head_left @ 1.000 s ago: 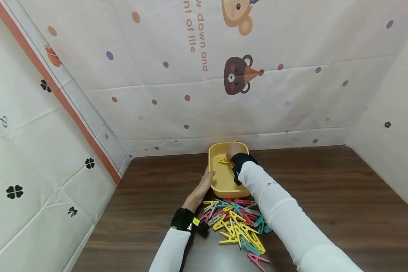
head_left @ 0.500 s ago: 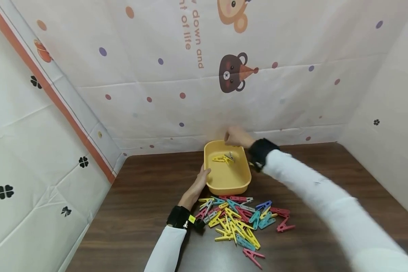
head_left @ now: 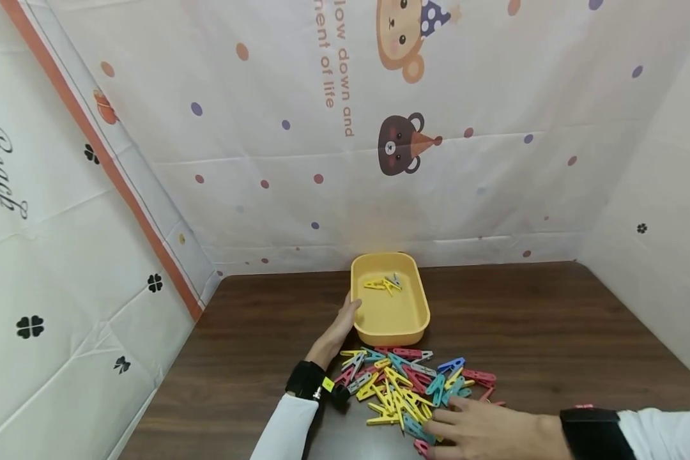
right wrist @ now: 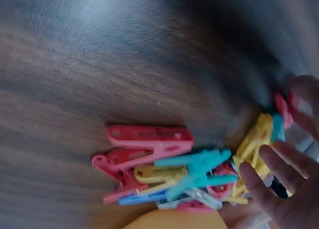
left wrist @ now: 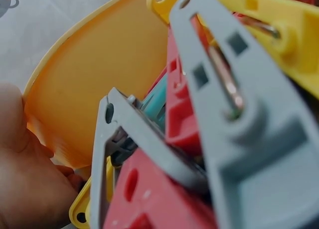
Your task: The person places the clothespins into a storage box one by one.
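Yellow tub point(head_left: 388, 322) steadied by flat left hand point(head_left: 345, 319); right hand point(head_left: 483, 429), fingers spread loose over peg pile point(head_left: 405, 386), best pinching one peg only.

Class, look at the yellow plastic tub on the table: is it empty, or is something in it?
Not empty: the yellow plastic tub holds a few clothes pegs, yellow and grey, at its far end.

Even bright light overhead, wide-angle bending at edges; both wrist views soft, blurred close up
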Tool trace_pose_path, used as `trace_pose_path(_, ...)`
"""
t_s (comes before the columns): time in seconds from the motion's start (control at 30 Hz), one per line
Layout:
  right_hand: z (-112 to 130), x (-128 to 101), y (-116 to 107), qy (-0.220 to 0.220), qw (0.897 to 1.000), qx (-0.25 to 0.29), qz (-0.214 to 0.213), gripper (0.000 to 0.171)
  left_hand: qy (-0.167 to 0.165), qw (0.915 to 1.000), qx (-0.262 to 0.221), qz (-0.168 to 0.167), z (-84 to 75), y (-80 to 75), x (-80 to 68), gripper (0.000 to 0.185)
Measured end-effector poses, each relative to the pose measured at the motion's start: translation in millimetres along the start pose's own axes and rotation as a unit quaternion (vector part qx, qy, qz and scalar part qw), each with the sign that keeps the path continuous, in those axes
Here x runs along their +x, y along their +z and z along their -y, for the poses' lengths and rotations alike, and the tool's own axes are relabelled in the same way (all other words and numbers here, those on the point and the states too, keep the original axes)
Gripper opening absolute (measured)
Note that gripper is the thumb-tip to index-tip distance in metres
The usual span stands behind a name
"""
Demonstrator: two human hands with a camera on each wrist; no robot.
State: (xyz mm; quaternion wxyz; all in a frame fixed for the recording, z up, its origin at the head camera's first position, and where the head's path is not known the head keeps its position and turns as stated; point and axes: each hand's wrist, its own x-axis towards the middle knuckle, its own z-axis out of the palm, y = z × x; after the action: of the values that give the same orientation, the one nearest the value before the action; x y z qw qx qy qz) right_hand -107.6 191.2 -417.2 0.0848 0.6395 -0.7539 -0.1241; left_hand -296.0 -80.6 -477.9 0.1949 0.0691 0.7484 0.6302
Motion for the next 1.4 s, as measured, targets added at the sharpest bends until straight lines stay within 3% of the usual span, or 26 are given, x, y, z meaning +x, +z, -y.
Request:
trace_pose_path(0.07, 4.4, 1.4, 2.8, -0.005, 1.000, -0.014, 0.022, 0.046, -0.003, 1.0000, 0.003, -0.001, 0.8, 0.7, -0.9, 0.067)
trace_pose_path(0.17, 2.1, 4.3, 2.3, 0.004, 0.999, 0.028, 0.025, 0.043, -0.003, 1.0000, 0.003, -0.003, -0.6, 0.6, -1.0, 0.067)
trace_pose_path(0.37, 0.2, 8.6, 9.1, 0.006, 0.999, 0.048, -0.024, 0.030, 0.001, 1.0000, 0.000, 0.009, 1.0, 0.0, -2.9, 0.065)
trace_pose_path(0.67, -0.5, 7.2, 13.4, 0.058, 0.985, 0.161, -0.024, 0.019, -0.017, 0.9998, 0.007, 0.001, 2.1, 1.5, -1.8, 0.067)
trace_pose_path(0.9, -1.4, 6.1, 16.7, 0.080, 0.986, 0.139, -0.047, 0.026, -0.011, 0.9999, -0.001, 0.001, -0.5, -0.7, 0.9, 0.067)
trace_pose_path(1.03, -1.7, 5.8, 18.6, 0.114, 0.985, 0.116, -0.051, 0.030, -0.016, 0.9999, 0.000, -0.001, -4.5, -1.8, 2.2, 0.067)
trace_pose_path(1.17, -0.6, 6.4, 18.5, 0.160, 0.980, 0.113, -0.036, 0.036, -0.015, 0.9999, 0.000, -0.005, -5.6, -2.1, 1.8, 0.067)
trace_pose_path(1.4, 0.6, 5.0, 19.0, 0.215, 0.959, 0.182, -0.031, 0.031, -0.020, 0.9998, 0.001, 0.000, -1.8, -1.0, 2.5, 0.068)
